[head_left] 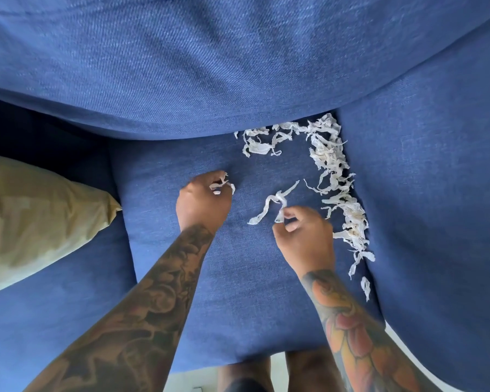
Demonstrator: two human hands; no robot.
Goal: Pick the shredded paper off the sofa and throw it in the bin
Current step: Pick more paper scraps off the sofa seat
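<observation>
White shredded paper point(337, 176) lies in a long band along the right side of the blue sofa seat point(238, 273), next to the armrest, with more shreds point(262, 142) near the back cushion. My left hand point(203, 199) is closed around a small bunch of shreds that poke out past its fingers. My right hand point(304, 233) pinches one end of a long curled strip point(272, 205) whose other end still rests on the seat. No bin is in view.
A tan cushion point(34, 222) lies at the left on the seat. The blue back cushion point(210, 66) fills the top, and the blue armrest point(436, 193) rises on the right. Pale floor point(277, 360) and my legs show at the bottom edge.
</observation>
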